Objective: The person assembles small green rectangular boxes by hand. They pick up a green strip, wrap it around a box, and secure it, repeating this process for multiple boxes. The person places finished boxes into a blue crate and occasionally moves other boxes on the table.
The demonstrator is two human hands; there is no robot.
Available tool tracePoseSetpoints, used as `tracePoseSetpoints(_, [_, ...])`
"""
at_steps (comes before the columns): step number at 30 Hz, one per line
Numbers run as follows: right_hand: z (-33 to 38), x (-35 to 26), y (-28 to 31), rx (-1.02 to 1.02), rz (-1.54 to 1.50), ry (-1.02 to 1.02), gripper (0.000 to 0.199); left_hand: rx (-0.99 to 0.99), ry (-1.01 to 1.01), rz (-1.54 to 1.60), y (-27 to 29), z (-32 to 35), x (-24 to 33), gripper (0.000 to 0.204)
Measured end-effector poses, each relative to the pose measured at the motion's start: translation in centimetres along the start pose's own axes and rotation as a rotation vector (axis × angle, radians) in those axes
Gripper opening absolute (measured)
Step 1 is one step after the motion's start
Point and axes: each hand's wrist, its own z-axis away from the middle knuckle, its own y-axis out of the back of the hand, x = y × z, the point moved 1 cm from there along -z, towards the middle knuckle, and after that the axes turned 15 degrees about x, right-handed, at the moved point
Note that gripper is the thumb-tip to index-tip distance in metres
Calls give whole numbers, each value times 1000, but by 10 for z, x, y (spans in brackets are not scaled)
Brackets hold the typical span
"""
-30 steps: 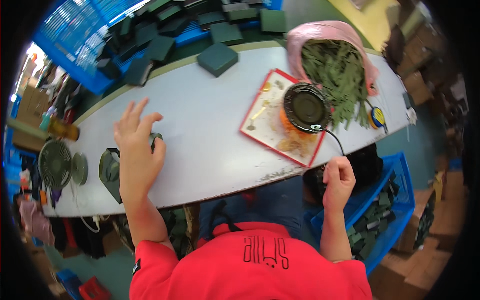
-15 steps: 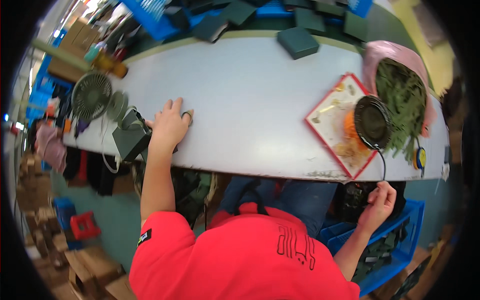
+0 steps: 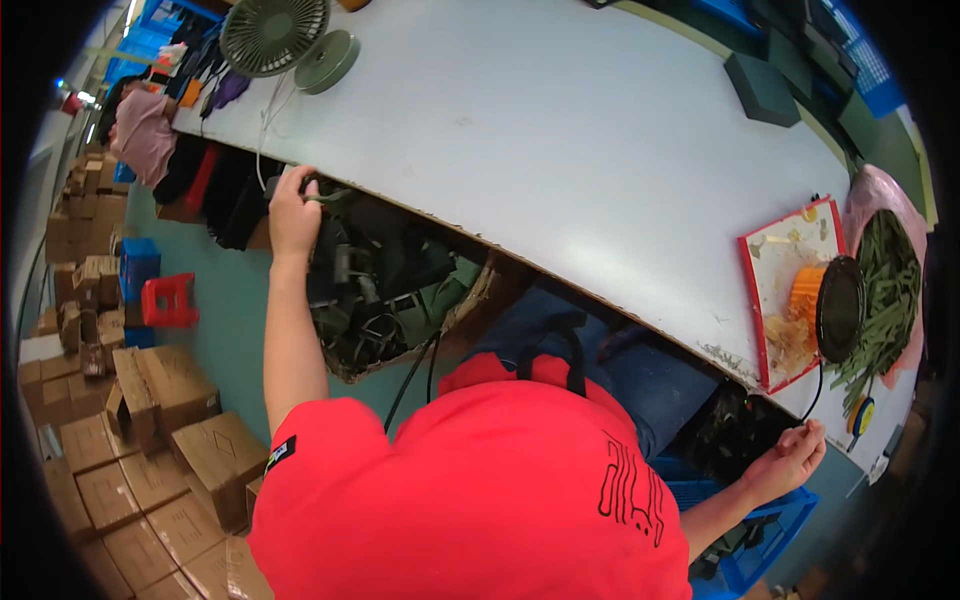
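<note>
My left hand (image 3: 293, 218) is at the table's left front edge, above an open carton (image 3: 462, 312) of dark green and black pieces. Its fingers are curled, and a thin green strip (image 3: 335, 196) sticks out beside the thumb. My right hand (image 3: 790, 465) is just off the front edge at the right, fingertips pinched together. A black cord (image 3: 819, 385) runs down to them from the black round dish (image 3: 841, 310); whether they grip it is unclear. That dish stands by an orange ribbed object (image 3: 805, 292) on a stained, red-rimmed white tray (image 3: 752, 290).
A green fan (image 3: 275, 35) stands at the table's far left. At the right, a pink bag (image 3: 878, 188) spills green strips (image 3: 885, 270). A dark green box (image 3: 762, 90) lies at the back. Below are a blue crate (image 3: 790, 525), a red stool (image 3: 170, 300) and cardboard boxes (image 3: 150, 450).
My left hand has moved from the tabletop to above the carton beyond the front edge. The dark green box beside it is out of sight. The view has turned left; my right hand remains near the cord.
</note>
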Motion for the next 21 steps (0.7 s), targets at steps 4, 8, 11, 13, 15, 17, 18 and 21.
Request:
tracePoseSetpoints(4, [2,-1,2,-13,5,3,20,163,69,270,-22,29,-6,23])
tracePoseSetpoints(8, [-2,3,9,-35,-1,8,21,242,-200,90,-40,64,-14,19])
tracePoseSetpoints(11, [-3,2,9,-35,-9,4,20,-4,-13,44,-58,103,-68,31])
tracePoseSetpoints(13, [-3,2,8,-36,3,-1,20,-384,231,23,-67,128,-101,43])
tracePoseSetpoints(15, [-3,2,8,-31,8,5,20,-763,374,-61,-65,134,-101,55])
tracePoseSetpoints(17, [-2,2,9,-33,10,2,20,-732,533,-26,-62,147,-105,50])
tracePoseSetpoints(18, [-2,2,8,-35,10,-4,20,-662,550,-79,-59,150,-112,45])
tracePoseSetpoints(21, [0,-1,5,-17,15,9,20,-397,556,-201,-53,152,-120,27])
